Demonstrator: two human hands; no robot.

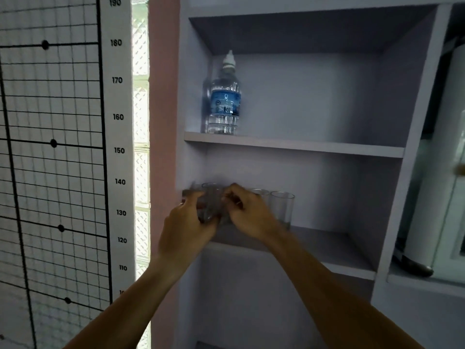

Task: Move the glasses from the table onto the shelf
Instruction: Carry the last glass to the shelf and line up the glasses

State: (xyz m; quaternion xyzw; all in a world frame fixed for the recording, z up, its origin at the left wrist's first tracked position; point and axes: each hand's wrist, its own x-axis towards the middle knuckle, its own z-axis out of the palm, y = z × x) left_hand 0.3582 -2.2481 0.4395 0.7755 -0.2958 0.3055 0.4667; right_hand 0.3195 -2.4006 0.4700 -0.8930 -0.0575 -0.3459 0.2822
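Both hands are working at the left end of the middle shelf [334,244]; left hand [187,222] is curling its fingers around a glass [210,202], right hand [247,215] is pinching the same glass or one just beside it; blur is hiding which, and I can't tell whether the base is down yet. Likely reason for two hands: steadying it in the tight corner by the side wall. Two more glasses are standing upright in a row: one [261,193] half hidden behind the right hand, the end glass [283,210] clear to its right. Water bottle [224,96] is sitting on the shelf above, far left. Row is probably filling from the wall end; table is not in view.
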